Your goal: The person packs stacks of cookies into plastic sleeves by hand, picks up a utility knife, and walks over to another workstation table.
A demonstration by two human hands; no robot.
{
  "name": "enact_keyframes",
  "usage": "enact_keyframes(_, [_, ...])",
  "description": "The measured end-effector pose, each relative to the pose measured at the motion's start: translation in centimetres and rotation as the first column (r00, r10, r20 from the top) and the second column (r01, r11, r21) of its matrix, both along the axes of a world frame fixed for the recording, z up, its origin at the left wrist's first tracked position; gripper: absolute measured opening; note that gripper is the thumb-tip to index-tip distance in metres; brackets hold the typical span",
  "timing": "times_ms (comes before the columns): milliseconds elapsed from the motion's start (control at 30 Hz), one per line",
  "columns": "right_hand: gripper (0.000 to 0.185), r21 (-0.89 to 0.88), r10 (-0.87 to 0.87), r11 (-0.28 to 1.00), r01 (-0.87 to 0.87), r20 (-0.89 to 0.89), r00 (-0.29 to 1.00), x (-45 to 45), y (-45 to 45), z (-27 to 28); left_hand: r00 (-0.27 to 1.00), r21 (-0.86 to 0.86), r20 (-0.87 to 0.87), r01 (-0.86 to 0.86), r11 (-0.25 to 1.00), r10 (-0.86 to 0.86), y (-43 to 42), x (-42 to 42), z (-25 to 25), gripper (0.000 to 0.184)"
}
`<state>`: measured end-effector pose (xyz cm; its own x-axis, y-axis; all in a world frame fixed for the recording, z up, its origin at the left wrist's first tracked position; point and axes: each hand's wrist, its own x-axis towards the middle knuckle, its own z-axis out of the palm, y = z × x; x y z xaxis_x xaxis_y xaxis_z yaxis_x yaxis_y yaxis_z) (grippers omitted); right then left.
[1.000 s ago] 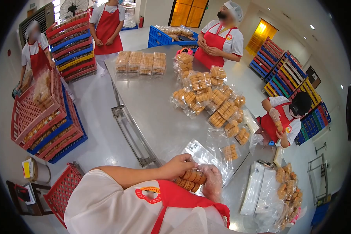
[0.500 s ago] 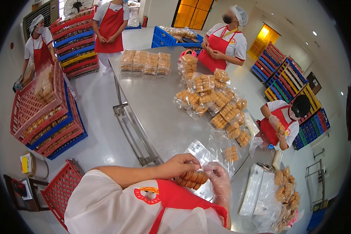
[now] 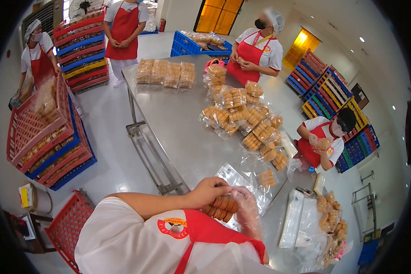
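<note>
A clear bag of round brown biscuits [image 3: 222, 208] hangs in front of my apron, close to the table's near edge. My left hand [image 3: 208, 191], bare, pinches the bag's top edge from the left. My right hand [image 3: 245, 202], in a clear plastic glove, pinches the same edge from the right. The fingertips of both hands nearly meet above the biscuits. Beneath and beyond them lie flat clear bags [image 3: 230, 176] on the steel table [image 3: 169, 123]. Another bag of biscuits [image 3: 266, 178] lies just past my right hand.
Many bagged biscuits [image 3: 242, 114] are heaped along the right side, and a neat row [image 3: 165, 74] stands at the far end. Empty bags [image 3: 291, 219] are stacked at right. Co-workers in red aprons stand around. Stacked crates [image 3: 55, 141] and a red crate [image 3: 71, 226] are at left.
My hands have drawn closer together along the bag's top edge, both still gripping it. The whole view has shifted slightly. The co-worker at right has turned a bag in their hands.
</note>
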<state>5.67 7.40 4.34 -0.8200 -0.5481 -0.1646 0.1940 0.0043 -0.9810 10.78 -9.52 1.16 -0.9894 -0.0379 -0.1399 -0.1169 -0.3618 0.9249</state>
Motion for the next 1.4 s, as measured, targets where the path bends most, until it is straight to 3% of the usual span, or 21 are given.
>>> enact_keyframes(33, [0.023, 0.096, -0.116, 0.989, 0.109, 0.069, 0.991, 0.1, -0.1, -0.4, 1.0, 0.014, 0.015, 0.012, 1.0, -0.013, 0.2, -0.1, -0.2, 0.014])
enact_keyframes(133, [0.02, 0.165, -0.211, 0.968, 0.187, 0.14, 0.967, 0.7, 0.0, -0.2, 0.999, 0.133, 0.054, -0.013, 0.991, 0.005, 0.7, -0.5, -1.6, 0.018])
enact_keyframes(167, [0.018, 0.148, -0.216, 0.97, 0.194, 0.147, 0.965, 0.7, 0.3, -0.7, 0.997, 0.18, 0.073, -0.029, 0.983, 0.016, 0.6, -0.6, -2.0, 0.02])
enact_keyframes(267, [0.016, 0.093, -0.269, 0.963, 0.254, 0.228, 0.936, 1.4, -0.5, 0.4, 0.95, 0.442, 0.251, 0.058, 0.895, -0.186, -0.4, 0.1, -1.1, 0.021])
enact_keyframes(367, [0.016, 0.102, -0.237, 0.971, 0.217, 0.263, 0.935, 1.6, -0.6, 0.2, 0.915, 0.553, 0.356, -0.042, 0.832, -0.191, -0.7, 0.3, -0.9, 0.017])
enact_keyframes(567, [0.021, 0.156, -0.245, 0.966, 0.205, 0.304, 0.921, 1.7, -0.5, -0.7, 0.933, 0.582, 0.285, 0.015, 0.813, -0.221, -0.8, -0.1, -4.7, 0.02])
enact_keyframes(667, [0.014, 0.095, -0.234, 0.972, 0.213, 0.365, 0.901, 1.7, -0.3, -1.1, 0.886, 0.559, 0.316, 0.116, 0.821, -0.34, -1.9, 0.3, -3.5, 0.022])
enact_keyframes(867, [0.02, 0.12, -0.174, 0.983, 0.138, 0.374, 0.911, 1.8, 0.2, -1.5, 0.906, 0.573, 0.227, 0.172, 0.801, -0.357, -2.2, 0.5, -5.4, 0.026])
enact_keyframes(1067, [0.024, 0.057, -0.093, 0.995, 0.078, 0.339, 0.936, 2.4, 0.6, -0.5, 0.92, 0.389, 0.132, 0.293, 0.873, -0.368, -2.8, 1.0, -4.8, 0.029])
enact_keyframes(1167, [0.023, -0.135, -0.037, 0.988, 0.076, 0.271, 0.962, 2.5, 2.2, -3.2, 0.908, 0.377, 0.094, 0.347, 0.859, -0.408, -3.2, 1.4, -3.8, 0.028])
enact_keyframes(1267, [0.024, -0.167, -0.021, 0.982, 0.089, 0.373, 0.927, 2.5, 2.6, -3.3, 0.891, -0.111, -0.137, 0.421, 0.9, -0.433, -3.5, 1.9, -4.4, 0.029])
enact_keyframes(1400, [0.023, -0.214, 0.032, 0.976, 0.034, 0.298, 0.954, 3.3, 3.3, -3.6, 0.834, -0.315, -0.338, 0.337, 0.887, -0.437, -3.5, 1.0, -6.6, 0.029])
